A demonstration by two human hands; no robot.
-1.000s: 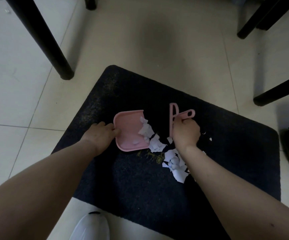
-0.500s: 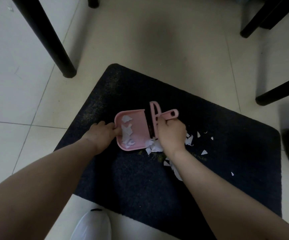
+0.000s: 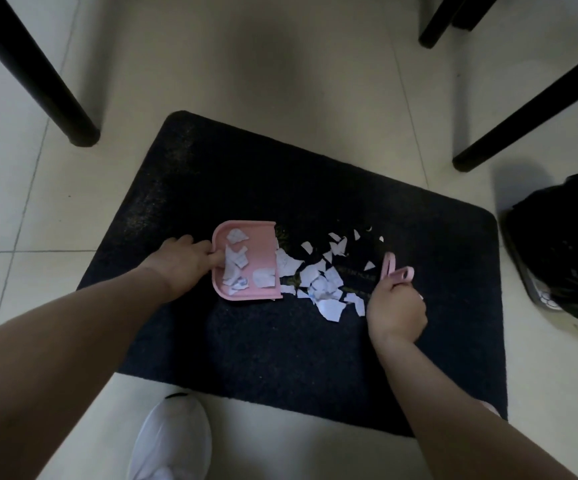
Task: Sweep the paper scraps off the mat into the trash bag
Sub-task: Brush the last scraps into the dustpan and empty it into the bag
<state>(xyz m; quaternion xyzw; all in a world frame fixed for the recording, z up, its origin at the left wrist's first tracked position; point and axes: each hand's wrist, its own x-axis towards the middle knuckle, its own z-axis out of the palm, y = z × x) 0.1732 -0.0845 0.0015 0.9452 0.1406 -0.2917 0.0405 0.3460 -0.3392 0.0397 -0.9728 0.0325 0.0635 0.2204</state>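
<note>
Left hand grips dustpan; right hand grips brush; paper scraps between them on mat

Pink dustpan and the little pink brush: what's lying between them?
Head view: torn white paper scraps on the dark mat, between dustpan and brush.

Both bare forearms extend forward and downward from the lower frame. Left hand: fingers curled, gripping the dustpan at its near-left edge. Right hand: closed in a fist around the brush handle, knuckles uppermost, wrist straight.
</note>
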